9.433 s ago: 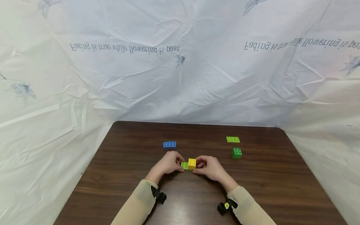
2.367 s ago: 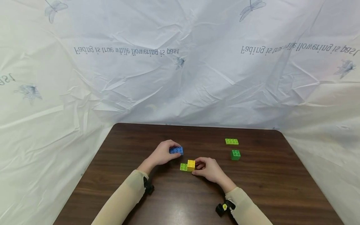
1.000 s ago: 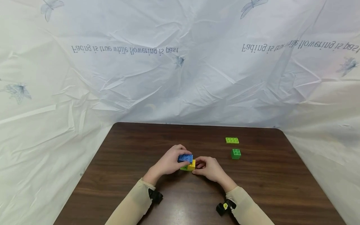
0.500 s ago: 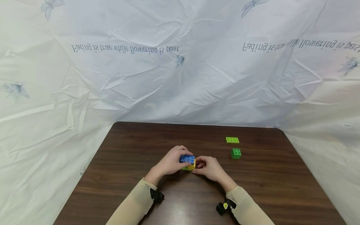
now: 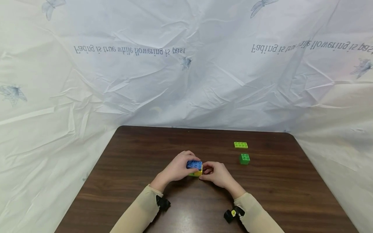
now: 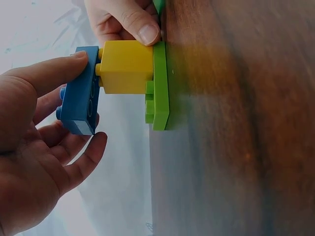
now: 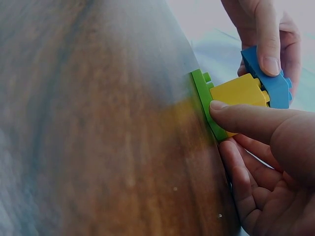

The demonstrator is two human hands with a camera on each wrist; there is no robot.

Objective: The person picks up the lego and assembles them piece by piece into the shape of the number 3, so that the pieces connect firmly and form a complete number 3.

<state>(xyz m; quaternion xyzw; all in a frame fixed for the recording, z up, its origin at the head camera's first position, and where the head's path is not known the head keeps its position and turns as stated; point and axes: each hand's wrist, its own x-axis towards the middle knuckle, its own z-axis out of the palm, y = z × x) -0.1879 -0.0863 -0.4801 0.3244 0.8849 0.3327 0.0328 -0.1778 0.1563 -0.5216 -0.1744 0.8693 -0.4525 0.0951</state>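
Observation:
My left hand pinches a blue toy building brick between thumb and fingers. The blue brick sits over the studs of a yellow brick, slightly tilted, with the yellow studs showing between them. Below, the yellow brick is fixed on one end of a light green flat brick, whose other studs are bare under the blue overhang. My right hand grips the right end of this stack, its thumb across the light green and yellow bricks in the right wrist view. The light green flat brick lies on the table.
Toward the back right of the dark wooden table lie another light green flat brick and a darker green square brick. A wrinkled white printed sheet hangs behind the table and along its sides.
The left hand left the stack, took the blue brick from the table behind it and carried it right, over the yellow brick. The right hand has stayed at the stack.

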